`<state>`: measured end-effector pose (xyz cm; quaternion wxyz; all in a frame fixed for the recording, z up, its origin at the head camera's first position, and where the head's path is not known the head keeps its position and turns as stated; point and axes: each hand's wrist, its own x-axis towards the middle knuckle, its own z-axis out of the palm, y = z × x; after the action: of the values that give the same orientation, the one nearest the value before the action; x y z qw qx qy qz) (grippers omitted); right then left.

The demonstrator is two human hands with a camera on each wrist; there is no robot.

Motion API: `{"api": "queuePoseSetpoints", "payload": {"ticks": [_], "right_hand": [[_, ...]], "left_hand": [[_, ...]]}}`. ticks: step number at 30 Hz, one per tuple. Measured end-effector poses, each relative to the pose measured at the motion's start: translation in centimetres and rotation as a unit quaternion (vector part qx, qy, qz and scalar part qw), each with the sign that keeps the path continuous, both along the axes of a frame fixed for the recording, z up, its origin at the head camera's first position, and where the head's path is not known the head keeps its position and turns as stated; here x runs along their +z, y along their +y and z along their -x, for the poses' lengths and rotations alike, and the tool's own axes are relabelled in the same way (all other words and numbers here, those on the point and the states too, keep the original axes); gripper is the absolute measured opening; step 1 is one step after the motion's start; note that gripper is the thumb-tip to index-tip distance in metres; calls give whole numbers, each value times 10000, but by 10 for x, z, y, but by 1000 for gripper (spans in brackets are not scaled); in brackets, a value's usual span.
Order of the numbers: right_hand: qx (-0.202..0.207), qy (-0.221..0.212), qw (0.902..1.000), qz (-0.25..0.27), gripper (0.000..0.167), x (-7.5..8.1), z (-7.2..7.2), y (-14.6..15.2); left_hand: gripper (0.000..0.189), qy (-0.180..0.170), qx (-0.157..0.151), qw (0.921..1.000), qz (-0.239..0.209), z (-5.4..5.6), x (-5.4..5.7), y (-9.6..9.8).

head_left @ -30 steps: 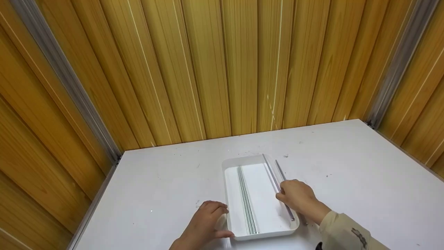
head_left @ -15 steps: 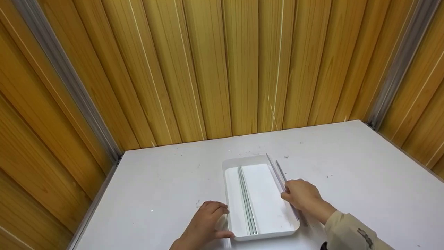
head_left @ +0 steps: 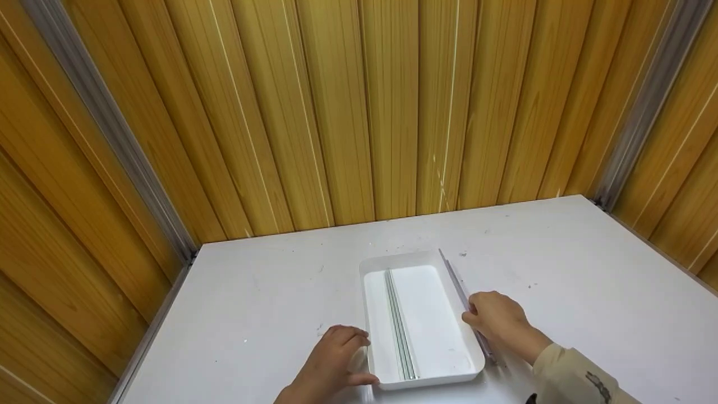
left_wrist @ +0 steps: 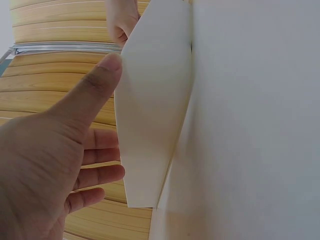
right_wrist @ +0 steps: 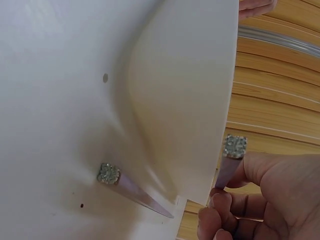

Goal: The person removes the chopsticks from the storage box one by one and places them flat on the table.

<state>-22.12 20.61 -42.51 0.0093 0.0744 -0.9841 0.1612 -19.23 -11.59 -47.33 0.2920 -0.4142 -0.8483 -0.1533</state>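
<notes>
My right hand (head_left: 499,320) pinches a purplish chopstick (right_wrist: 229,167) with a glittery square end, between thumb and fingers. It is held just outside the right wall of a shallow white tray (head_left: 429,382). A second purplish chopstick (right_wrist: 142,195) lies on the table beside that wall, below the held one. Inside the tray, several pale green sticks (head_left: 399,325) lie side by side lengthwise, left of the middle. At the tray's near left corner is my left hand (head_left: 335,357), its thumb and loosely extended fingers (left_wrist: 102,175) touching the rim.
The tray stands on a white table (head_left: 269,297) with small specks and marks. Yellow wood-patterned panels (head_left: 336,112) rise behind it and at both sides, with grey metal posts (head_left: 645,101) at the corners.
The right hand has moved rightward with its chopstick, from over the tray's right side to outside the wall, near the chopstick on the table. The left hand and tray stay put.
</notes>
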Motion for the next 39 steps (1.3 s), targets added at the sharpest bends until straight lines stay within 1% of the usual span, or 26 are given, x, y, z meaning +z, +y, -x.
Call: {"api": "queuePoseSetpoints", "payload": {"ticks": [3,8,15,24,28,31,34,39], "right_hand": [[-73,-23,10000,-49,22,-2,1,2],[-161,-75,9997,-137,22,-5,2,8],[-171,-210,9995,-158,17,-10,3,15],[-275,-331,9990,-134,21,-17,4,20],[-185,-401,9988,-226,19,-17,4,23],[-122,-414,9985,-341,21,-16,4,24],[-162,-409,9984,-367,22,-18,5,23],[-196,-381,9984,-380,21,-20,6,23]], "left_hand": [[55,57,-30,10000,4,0,0,0],[54,-3,-50,10000,-21,1,0,0],[54,8,-51,10000,-16,1,1,0],[54,10,-91,9999,-61,1,0,0],[54,78,-57,9999,-67,1,0,0],[54,116,-11,9999,-64,1,-1,0],[53,113,34,9999,-43,2,0,0],[53,71,23,10000,-24,1,0,-1]]}}
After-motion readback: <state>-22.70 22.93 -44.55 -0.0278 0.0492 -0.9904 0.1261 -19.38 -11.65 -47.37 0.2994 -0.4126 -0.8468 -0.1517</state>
